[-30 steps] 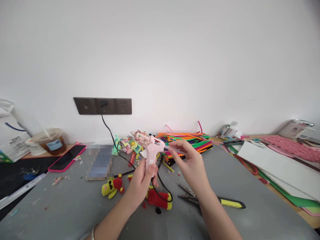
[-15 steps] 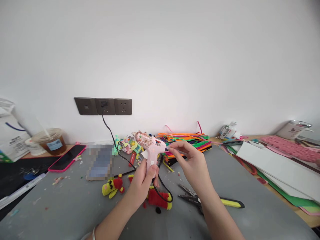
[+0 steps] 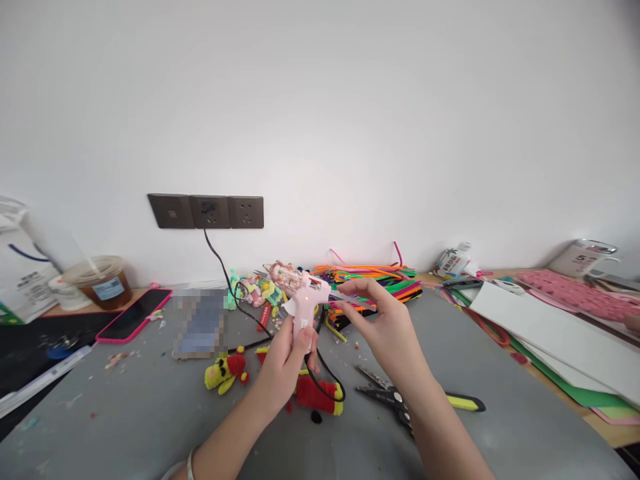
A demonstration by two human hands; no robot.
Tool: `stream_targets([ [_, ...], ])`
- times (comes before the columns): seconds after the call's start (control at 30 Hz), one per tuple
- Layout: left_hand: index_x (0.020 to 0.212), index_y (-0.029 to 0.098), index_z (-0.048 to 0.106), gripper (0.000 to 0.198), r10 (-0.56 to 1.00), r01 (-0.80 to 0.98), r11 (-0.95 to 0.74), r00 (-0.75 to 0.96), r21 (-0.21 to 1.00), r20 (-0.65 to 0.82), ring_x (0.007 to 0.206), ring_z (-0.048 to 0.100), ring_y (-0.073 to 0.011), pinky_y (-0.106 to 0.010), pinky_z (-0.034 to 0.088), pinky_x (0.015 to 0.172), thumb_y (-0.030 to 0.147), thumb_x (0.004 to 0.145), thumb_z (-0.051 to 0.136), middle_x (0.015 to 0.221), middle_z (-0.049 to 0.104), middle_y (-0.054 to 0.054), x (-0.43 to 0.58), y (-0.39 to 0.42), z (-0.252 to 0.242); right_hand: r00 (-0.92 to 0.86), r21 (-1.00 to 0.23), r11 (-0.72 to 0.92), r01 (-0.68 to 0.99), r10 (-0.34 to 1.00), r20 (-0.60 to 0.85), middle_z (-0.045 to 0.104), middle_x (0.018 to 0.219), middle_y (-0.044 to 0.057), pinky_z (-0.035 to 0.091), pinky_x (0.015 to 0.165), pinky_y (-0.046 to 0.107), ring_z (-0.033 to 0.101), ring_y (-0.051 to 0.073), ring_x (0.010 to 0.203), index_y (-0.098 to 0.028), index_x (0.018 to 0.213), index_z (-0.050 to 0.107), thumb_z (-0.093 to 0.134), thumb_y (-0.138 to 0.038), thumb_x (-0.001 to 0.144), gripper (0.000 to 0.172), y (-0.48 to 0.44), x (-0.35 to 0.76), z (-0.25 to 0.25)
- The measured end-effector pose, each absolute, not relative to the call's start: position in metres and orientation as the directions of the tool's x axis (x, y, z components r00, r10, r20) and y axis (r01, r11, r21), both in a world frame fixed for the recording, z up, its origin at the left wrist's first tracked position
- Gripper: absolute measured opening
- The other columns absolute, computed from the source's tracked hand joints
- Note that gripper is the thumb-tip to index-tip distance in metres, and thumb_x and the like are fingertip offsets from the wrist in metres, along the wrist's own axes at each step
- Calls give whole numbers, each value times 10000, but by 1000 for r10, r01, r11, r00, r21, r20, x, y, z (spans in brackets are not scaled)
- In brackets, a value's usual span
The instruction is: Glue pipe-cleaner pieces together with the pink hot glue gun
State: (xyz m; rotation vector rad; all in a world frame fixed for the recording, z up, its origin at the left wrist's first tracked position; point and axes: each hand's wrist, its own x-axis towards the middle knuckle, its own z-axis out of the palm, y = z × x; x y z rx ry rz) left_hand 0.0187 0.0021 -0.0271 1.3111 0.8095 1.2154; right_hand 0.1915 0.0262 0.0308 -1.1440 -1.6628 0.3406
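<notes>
My left hand (image 3: 287, 363) grips the handle of a pink hot glue gun (image 3: 300, 293), held above the grey table with its nozzle pointing up and left. Its black cord (image 3: 220, 263) runs up to a dark wall socket (image 3: 209, 212). My right hand (image 3: 387, 327) pinches a clear glue stick (image 3: 340, 296) at the back of the gun. Below my hands lie a red and yellow fuzzy figure (image 3: 319, 395) and a yellow and red one (image 3: 225, 372).
Yellow-handled pliers (image 3: 420, 399) lie under my right wrist. Behind are a stack of coloured pipe cleaners (image 3: 380, 279), a pink-cased phone (image 3: 134, 315), an iced drink cup (image 3: 103, 283), white and green sheets (image 3: 560, 340), and a mug (image 3: 587, 257).
My right hand has moved left toward the gun, and the glue stick it pinches now shows less length behind the gun. My left hand holds steady.
</notes>
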Motion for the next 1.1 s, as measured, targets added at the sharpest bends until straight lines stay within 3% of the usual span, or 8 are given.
stream_targets([
  [0.1, 953, 190, 507, 371, 950, -181, -152, 243, 972, 194, 552, 504, -107, -283, 514, 622, 559, 966, 477, 738, 501, 32, 17, 3, -31, 1, -626, 406, 666, 839, 545, 742, 1043, 88, 556, 823, 398, 700, 281, 990, -248, 1029, 603, 659, -465, 838, 294, 10, 215, 32],
  [0.23, 979, 189, 494, 350, 943, -154, -165, 263, 974, 201, 565, 519, -104, -278, 510, 655, 533, 996, 430, 710, 506, 41, 16, 6, -35, 39, -529, 119, 840, 960, 279, 749, 964, 87, 567, 742, 389, 721, 291, 904, -262, 928, 625, 558, -599, 858, 351, -32, 280, 0],
  [0.3, 986, 191, 484, 347, 943, -162, -165, 265, 973, 204, 553, 512, -98, -271, 510, 626, 534, 993, 433, 720, 501, 43, 16, 7, -35, -4, -437, 88, 895, 982, 189, 714, 1199, 123, 568, 823, 422, 693, 332, 1072, -270, 1110, 644, 600, -610, 816, 452, -54, 315, -31],
  [0.43, 907, 195, 470, 338, 937, -165, -184, 269, 969, 224, 539, 498, -81, -264, 508, 598, 520, 993, 440, 754, 480, 43, 17, 8, -35, -116, -250, 131, 959, 991, 71, 540, 1469, 175, 420, 1041, 655, 531, 450, 1305, -284, 1456, 472, 774, -554, 633, 917, -79, 356, -80],
  [0.57, 916, 194, 476, 319, 929, -159, -187, 293, 969, 227, 548, 511, -81, -260, 508, 599, 499, 1001, 434, 762, 484, 43, 17, 9, -37, -232, -247, 241, 939, 970, 66, 600, 1352, 145, 472, 1039, 540, 605, 343, 1223, -271, 1449, 485, 681, -409, 778, 713, -81, 357, -76],
  [0.73, 960, 188, 487, 329, 926, -168, -181, 304, 969, 225, 530, 502, -82, -258, 507, 577, 513, 989, 451, 741, 474, 51, 18, 8, -36, -269, -223, 297, 928, 952, 149, 662, 1093, 86, 575, 830, 359, 679, 272, 1013, -232, 1200, 607, 613, -151, 658, 547, -84, 349, -58],
  [0.93, 929, 192, 482, 326, 925, -172, -172, 310, 970, 219, 540, 503, -80, -261, 507, 597, 510, 994, 447, 759, 484, 43, 17, 8, -37, -82, -168, 184, 968, 873, 481, 682, 984, 86, 540, 722, 368, 692, 277, 886, -254, 1139, 485, 527, -259, 824, 317, -78, 361, -49],
  [1.1, 886, 200, 469, 319, 919, -147, -181, 325, 972, 221, 563, 513, -90, -270, 503, 626, 489, 1011, 420, 757, 497, 35, 16, 7, -39, -81, -55, 148, 987, 772, 631, 664, 972, 123, 481, 760, 425, 636, 331, 918, -239, 1130, 468, 561, -329, 813, 342, -45, 340, -7],
])
